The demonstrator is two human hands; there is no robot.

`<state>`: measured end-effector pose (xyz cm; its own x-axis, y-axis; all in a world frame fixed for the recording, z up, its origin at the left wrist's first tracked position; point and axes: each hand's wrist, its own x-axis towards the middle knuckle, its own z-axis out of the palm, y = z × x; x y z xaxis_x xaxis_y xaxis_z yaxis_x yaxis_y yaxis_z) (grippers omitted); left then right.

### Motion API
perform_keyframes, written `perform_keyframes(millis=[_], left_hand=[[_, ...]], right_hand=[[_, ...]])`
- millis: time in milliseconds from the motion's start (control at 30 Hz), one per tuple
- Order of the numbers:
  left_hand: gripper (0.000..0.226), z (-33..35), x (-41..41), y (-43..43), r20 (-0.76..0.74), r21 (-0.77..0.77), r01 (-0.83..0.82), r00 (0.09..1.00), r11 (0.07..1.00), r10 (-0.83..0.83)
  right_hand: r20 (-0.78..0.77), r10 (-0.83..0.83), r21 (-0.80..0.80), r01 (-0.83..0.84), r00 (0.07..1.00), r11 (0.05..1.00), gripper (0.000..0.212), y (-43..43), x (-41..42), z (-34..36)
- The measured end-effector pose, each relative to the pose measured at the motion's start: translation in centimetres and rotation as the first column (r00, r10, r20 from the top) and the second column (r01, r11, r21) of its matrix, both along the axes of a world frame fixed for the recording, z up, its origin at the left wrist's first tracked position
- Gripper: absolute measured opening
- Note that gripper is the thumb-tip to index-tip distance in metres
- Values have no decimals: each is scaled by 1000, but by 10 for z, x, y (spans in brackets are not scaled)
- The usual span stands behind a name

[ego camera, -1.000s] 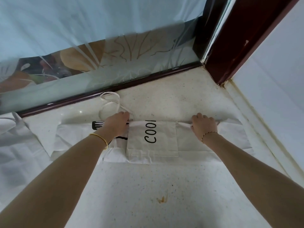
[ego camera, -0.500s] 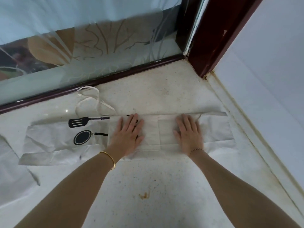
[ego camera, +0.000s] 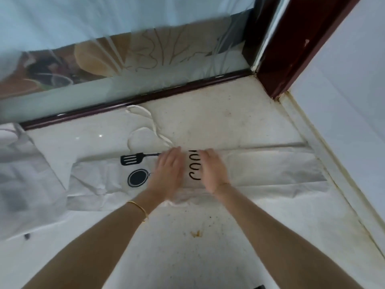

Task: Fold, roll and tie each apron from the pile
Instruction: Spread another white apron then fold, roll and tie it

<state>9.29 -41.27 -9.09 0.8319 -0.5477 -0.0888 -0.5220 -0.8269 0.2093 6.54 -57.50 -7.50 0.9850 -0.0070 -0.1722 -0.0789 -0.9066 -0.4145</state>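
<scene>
A white apron (ego camera: 270,167), folded into a long flat band, lies across the pale speckled floor (ego camera: 187,247). It bears a black spatula print (ego camera: 133,159), a round pan print (ego camera: 138,177) and black letters (ego camera: 194,167). My left hand (ego camera: 168,172) lies flat on the band just left of the letters. Flat on it just right of them is my right hand (ego camera: 212,172). Both are motion-blurred, fingers straight and pointing away from me. The apron's white strap (ego camera: 145,126) loops on the floor behind the band.
More white aprons (ego camera: 27,184) lie heaped at the left. A frosted glass door (ego camera: 125,59) with a dark bottom rail (ego camera: 145,99) runs behind. A dark red door post (ego camera: 291,49) and a white wall (ego camera: 354,122) close the right side. A brown stain (ego camera: 195,233) marks the floor.
Both hands slid closer together at the band's middle, and the black letters show between them again. The camera view shifted.
</scene>
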Motion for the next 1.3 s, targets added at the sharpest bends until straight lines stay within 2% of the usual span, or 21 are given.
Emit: perform_keyframes(millis=[33, 100, 167, 233, 267, 333, 433, 567, 700, 800, 867, 1067, 1133, 1200, 1267, 1300], left_hand=[[44, 1, 3, 23, 39, -11, -114, 993, 993, 114], [39, 4, 6, 70, 120, -50, -360, 924, 931, 364], [41, 7, -1, 120, 52, -35, -635, 770, 772, 636], [47, 8, -7, 148, -30, 29, -811, 584, 584, 811], [49, 10, -11, 160, -57, 65, -861, 501, 504, 863], [56, 7, -14, 172, -111, 144, -901, 397, 410, 911], [64, 5, -11, 178, -150, 177, -912, 346, 369, 926], [66, 10, 0, 181, -256, 137, -938, 276, 318, 926], [40, 11, 8, 194, -404, -43, -934, 340, 354, 849], [23, 22, 19, 202, -394, -157, -905, 424, 395, 815], [22, 28, 22, 204, -369, -182, -871, 491, 457, 789], [24, 41, 27, 201, -360, -206, -854, 521, 478, 774], [26, 61, 37, 191, -421, -285, -838, 546, 466, 724], [20, 81, 45, 171, -521, -392, -808, 590, 441, 617], [19, 101, 44, 137, -574, -471, -761, 648, 445, 501], [25, 108, 41, 118, -582, -500, -728, 684, 469, 441]], right_hand=[[-42, 67, 65, -65, 997, 996, 45, 25, -1, 3], [-116, 170, 118, -156, 979, 981, 39, 65, -4, 5], [-185, 236, 83, -224, 954, 971, 38, 100, -6, 5], [-213, 227, 22, -228, 950, 973, 40, 114, -5, 4], [-222, 211, 1, -216, 952, 976, 41, 122, -4, 4], [-253, 169, -38, -185, 953, 982, 41, 128, -2, 3], [-288, 140, -40, -158, 947, 987, 47, 131, -2, -4], [-335, 110, 34, -105, 936, 994, 71, 130, 0, -9], [-316, 97, 50, -86, 944, 995, 88, 131, -2, -10], [-337, 106, -11, -117, 935, 993, 105, 133, -4, -10], [-347, 114, -42, -137, 931, 990, 112, 135, -4, -9], [-366, 95, -44, -120, 926, 992, 121, 136, -2, -11], [-373, 97, -6, -107, 923, 994, 119, 135, -2, -10], [-359, 112, 81, -89, 927, 993, 106, 130, -3, -8], [-351, 130, 251, -41, 927, 967, 81, 119, -6, 0], [-369, 114, 399, 46, 922, 916, 70, 111, -9, 5]])
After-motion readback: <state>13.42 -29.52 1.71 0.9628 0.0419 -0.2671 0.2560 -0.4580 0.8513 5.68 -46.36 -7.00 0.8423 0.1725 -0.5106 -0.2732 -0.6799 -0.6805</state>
